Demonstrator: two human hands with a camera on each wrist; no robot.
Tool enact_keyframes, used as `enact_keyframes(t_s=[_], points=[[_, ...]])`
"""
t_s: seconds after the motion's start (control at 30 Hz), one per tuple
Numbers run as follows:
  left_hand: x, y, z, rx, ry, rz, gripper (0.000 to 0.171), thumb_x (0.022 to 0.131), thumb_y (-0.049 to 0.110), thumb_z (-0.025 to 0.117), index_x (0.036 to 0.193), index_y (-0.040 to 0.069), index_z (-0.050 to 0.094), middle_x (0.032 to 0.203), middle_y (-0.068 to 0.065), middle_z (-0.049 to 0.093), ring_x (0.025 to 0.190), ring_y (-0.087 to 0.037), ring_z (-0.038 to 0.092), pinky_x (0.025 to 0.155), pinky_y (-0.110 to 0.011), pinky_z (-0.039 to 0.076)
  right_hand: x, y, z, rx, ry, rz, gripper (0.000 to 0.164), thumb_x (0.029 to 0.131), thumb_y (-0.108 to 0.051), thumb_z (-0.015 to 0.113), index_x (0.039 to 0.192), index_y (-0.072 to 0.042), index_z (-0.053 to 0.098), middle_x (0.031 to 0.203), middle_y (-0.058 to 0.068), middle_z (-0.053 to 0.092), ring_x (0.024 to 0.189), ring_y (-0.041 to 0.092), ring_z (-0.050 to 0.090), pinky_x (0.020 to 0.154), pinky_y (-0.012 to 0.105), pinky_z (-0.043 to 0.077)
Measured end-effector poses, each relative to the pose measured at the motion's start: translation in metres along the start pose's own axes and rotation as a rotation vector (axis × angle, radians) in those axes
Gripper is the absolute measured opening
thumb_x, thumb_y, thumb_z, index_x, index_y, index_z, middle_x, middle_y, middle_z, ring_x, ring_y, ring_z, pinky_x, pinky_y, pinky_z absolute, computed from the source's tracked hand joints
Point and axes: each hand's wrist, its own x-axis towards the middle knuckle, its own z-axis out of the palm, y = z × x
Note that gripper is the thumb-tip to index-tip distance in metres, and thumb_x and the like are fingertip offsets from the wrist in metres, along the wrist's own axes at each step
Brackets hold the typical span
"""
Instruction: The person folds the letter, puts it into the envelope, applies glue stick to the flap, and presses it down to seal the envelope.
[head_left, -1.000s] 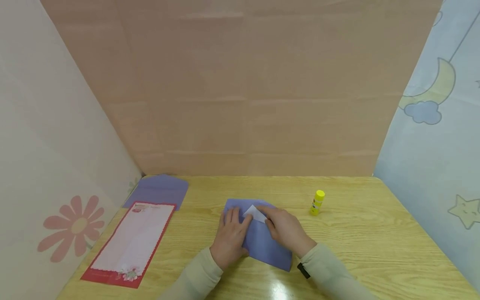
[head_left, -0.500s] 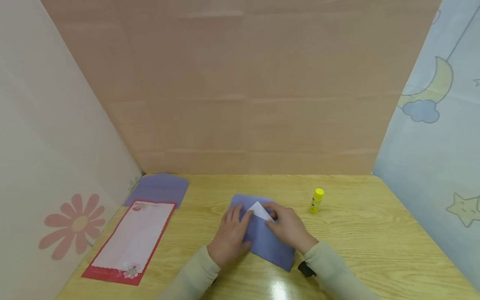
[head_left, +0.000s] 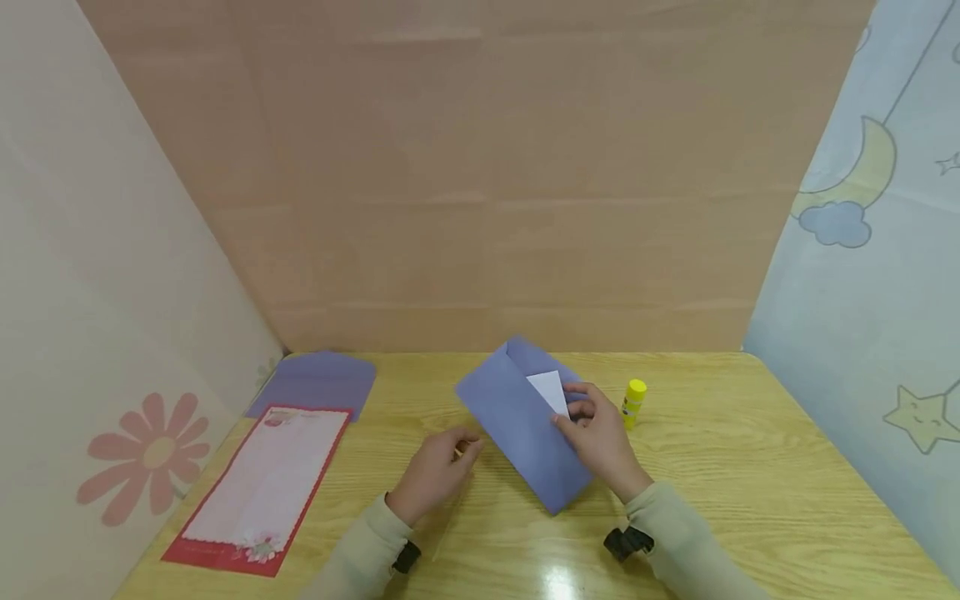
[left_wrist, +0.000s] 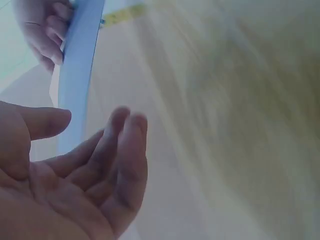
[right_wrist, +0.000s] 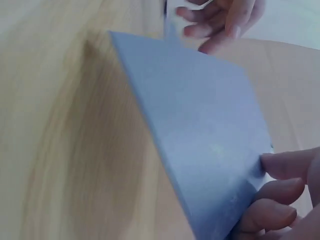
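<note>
A purple envelope (head_left: 510,425) is raised and tilted above the table, with its flap side turned up. From its opening pokes the corner of a white paper (head_left: 550,390). My right hand (head_left: 600,437) pinches the envelope's right edge beside that corner, thumb on the front and fingers behind. Left of the envelope is my left hand (head_left: 433,475), apart from it and holding nothing. In the left wrist view, this left hand's fingers (left_wrist: 131,165) bend loosely, with a gap to the thumb. The right wrist view shows the envelope's plain back (right_wrist: 195,115).
A yellow glue stick (head_left: 634,393) stands upright just right of the right hand. At the left lie a red-bordered sheet of letter paper (head_left: 262,483) and, partly under it, another purple envelope (head_left: 318,379). Walls close the wooden table (head_left: 750,467) at the back and sides.
The envelope has come up off the table and turned, now tilted in the right hand. My left hand has let go of it and drawn back to the left.
</note>
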Motion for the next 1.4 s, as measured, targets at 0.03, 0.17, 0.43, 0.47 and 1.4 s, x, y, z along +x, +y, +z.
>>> enact_keyframes(t_s=[0.03,0.17,0.43,0.47,1.4], points=[[0.001,0.0,0.0,-0.083,-0.047,-0.009,0.029,0.105,0.019,0.053,0.116,-0.003,0.067,0.097,-0.013,0.071,0.075,-0.021,0.065,0.063,-0.028,0.053,0.0,-0.001,0.0,0.021,-0.001,0.017,0.045,0.088,-0.006,0.074,0.129,-0.005,0.056,0.084,0.009,0.07,0.055,0.012,0.052,0.055,0.025,0.045],[0.002,0.003,-0.001,-0.29,-0.146,-0.035,0.028,0.107,0.02,0.047,0.116,-0.001,0.064,0.101,-0.018,0.069,0.083,-0.035,0.066,0.065,-0.034,0.057,-0.004,-0.006,0.001,0.085,-0.029,0.072,0.041,0.09,-0.008,0.074,0.127,-0.006,0.057,0.089,0.011,0.072,0.065,0.014,0.06,0.062,0.025,0.048],[0.003,0.005,-0.002,-0.34,-0.124,-0.06,0.026,0.108,0.015,0.044,0.096,-0.002,0.06,0.098,-0.017,0.067,0.084,-0.039,0.065,0.061,-0.034,0.056,-0.01,-0.01,0.0,0.118,-0.082,0.048,0.03,0.096,-0.004,0.064,0.125,-0.006,0.059,0.096,0.014,0.071,0.06,0.013,0.056,0.057,0.026,0.047],[0.003,0.004,-0.002,-0.334,-0.123,-0.055,0.025,0.108,0.015,0.045,0.095,-0.001,0.06,0.097,-0.016,0.067,0.083,-0.039,0.065,0.062,-0.036,0.056,-0.01,-0.01,0.0,0.111,-0.089,0.032,0.03,0.095,-0.004,0.065,0.125,-0.006,0.059,0.096,0.014,0.071,0.063,0.014,0.059,0.058,0.027,0.048],[0.003,0.004,-0.003,-0.396,-0.212,-0.066,0.026,0.107,0.016,0.047,0.093,0.0,0.061,0.094,-0.02,0.066,0.086,-0.038,0.067,0.069,-0.047,0.057,-0.01,-0.019,-0.007,0.175,-0.279,0.032,0.032,0.094,-0.006,0.068,0.122,0.003,0.055,0.095,0.015,0.072,0.051,0.01,0.042,0.05,0.025,0.039]])
